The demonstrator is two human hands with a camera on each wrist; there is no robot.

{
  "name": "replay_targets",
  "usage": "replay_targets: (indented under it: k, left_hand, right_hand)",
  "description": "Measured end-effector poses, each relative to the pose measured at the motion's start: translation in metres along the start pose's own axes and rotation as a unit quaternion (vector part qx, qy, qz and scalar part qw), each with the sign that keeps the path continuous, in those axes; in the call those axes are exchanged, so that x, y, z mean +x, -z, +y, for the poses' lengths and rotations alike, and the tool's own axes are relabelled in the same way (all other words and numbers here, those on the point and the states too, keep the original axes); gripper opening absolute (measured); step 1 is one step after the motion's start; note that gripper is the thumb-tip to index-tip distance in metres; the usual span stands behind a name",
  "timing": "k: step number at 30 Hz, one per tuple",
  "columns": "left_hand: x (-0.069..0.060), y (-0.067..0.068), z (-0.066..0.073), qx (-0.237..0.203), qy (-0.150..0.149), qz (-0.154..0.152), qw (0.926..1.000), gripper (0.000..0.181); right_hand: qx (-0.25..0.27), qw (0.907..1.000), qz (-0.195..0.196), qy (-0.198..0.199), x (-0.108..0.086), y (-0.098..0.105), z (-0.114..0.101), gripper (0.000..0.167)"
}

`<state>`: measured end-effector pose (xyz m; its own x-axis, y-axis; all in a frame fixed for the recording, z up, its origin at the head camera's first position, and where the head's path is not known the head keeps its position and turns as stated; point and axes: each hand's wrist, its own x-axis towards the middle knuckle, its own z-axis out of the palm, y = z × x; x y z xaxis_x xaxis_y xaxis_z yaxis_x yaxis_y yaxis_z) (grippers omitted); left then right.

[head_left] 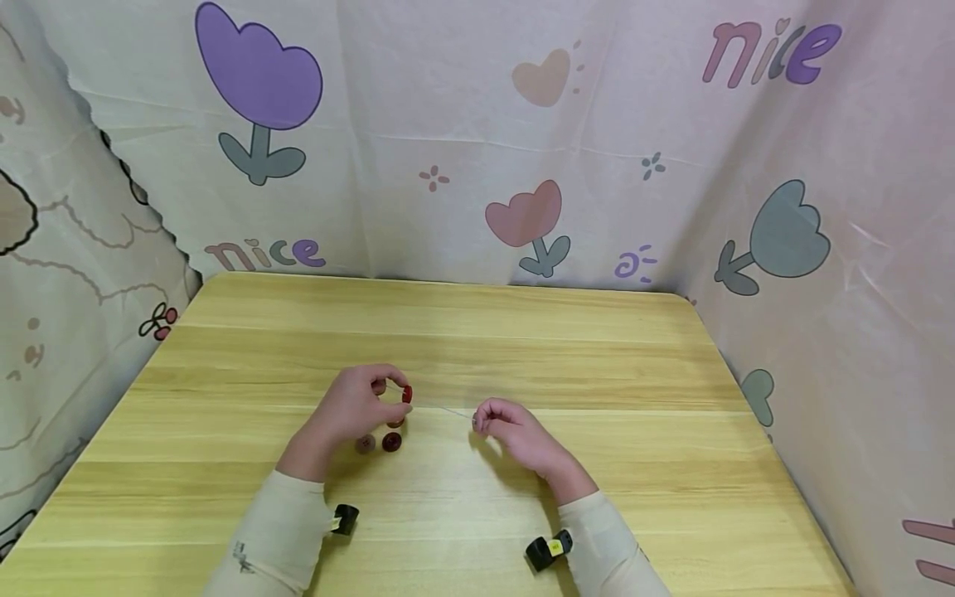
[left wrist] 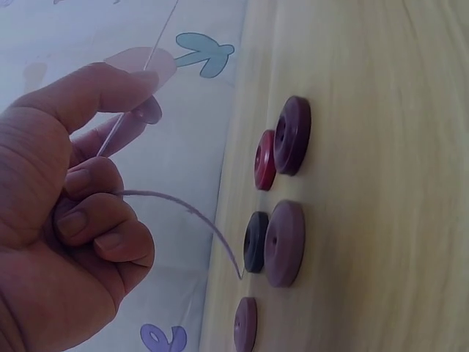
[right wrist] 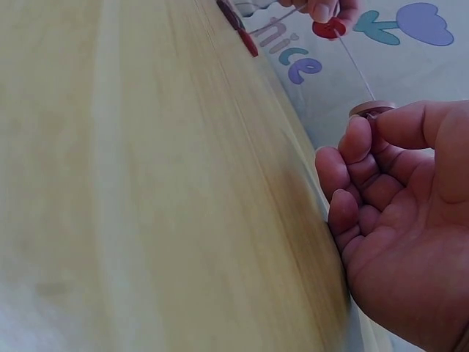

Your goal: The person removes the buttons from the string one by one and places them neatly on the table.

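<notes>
My left hand (head_left: pixel 358 404) pinches a red button (head_left: pixel 406 394) between thumb and fingertip, just above some loose buttons. In the right wrist view this red button (right wrist: pixel 328 28) has a thin thread (right wrist: pixel 355 66) running from it. To the right, my right hand (head_left: pixel 518 431) pinches a brownish button (right wrist: pixel 372 108) at the thread's other visible stretch. The thread spans the gap between both hands. In the left wrist view, more thread (left wrist: pixel 179 204) trails from the curled lower fingers down towards the table. The thread's far end is hard to make out.
Several loose buttons stand out in the left wrist view: a dark maroon one (left wrist: pixel 293 136), a red one (left wrist: pixel 265 160), a mauve one (left wrist: pixel 284 243), a blackish one (left wrist: pixel 255 242) and a pinkish-brown one (left wrist: pixel 245 324). The wooden table (head_left: pixel 597 356) meets a printed curtain (head_left: pixel 418 99).
</notes>
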<state>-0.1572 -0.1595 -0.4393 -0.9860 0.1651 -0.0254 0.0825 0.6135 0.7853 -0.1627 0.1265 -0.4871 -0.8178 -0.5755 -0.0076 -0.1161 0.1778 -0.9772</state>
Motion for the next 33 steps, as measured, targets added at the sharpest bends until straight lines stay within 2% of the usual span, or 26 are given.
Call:
replay_targets:
  k: [3,14,21,28,33]
  left_hand:
    - [-0.001,0.003,-0.001,0.001,-0.006,0.006,1.0000,0.024]
    - [-0.003,0.011,-0.010,-0.005,0.011,0.015,0.9998,0.026]
    - [-0.005,0.014,-0.014,-0.011,0.012,0.021,0.9996,0.026]
    - [-0.007,0.019,-0.017,-0.015,0.021,0.025,0.9993,0.026]
    - [-0.008,0.022,-0.021,-0.014,0.021,0.028,0.9993,0.026]
  right_hand:
    - [0.004,1.0000,0.000,0.003,0.000,0.000,0.000,0.013]
    - [0.008,0.9999,-0.005,0.008,0.000,0.000,0.000,0.014]
    - [0.018,0.9997,-0.015,0.001,-0.006,-0.001,-0.023,0.014]
    - [0.008,1.0000,-0.004,0.003,-0.001,0.001,-0.003,0.015]
    - [0.012,0.9999,-0.001,0.005,0.000,0.001,0.000,0.014]
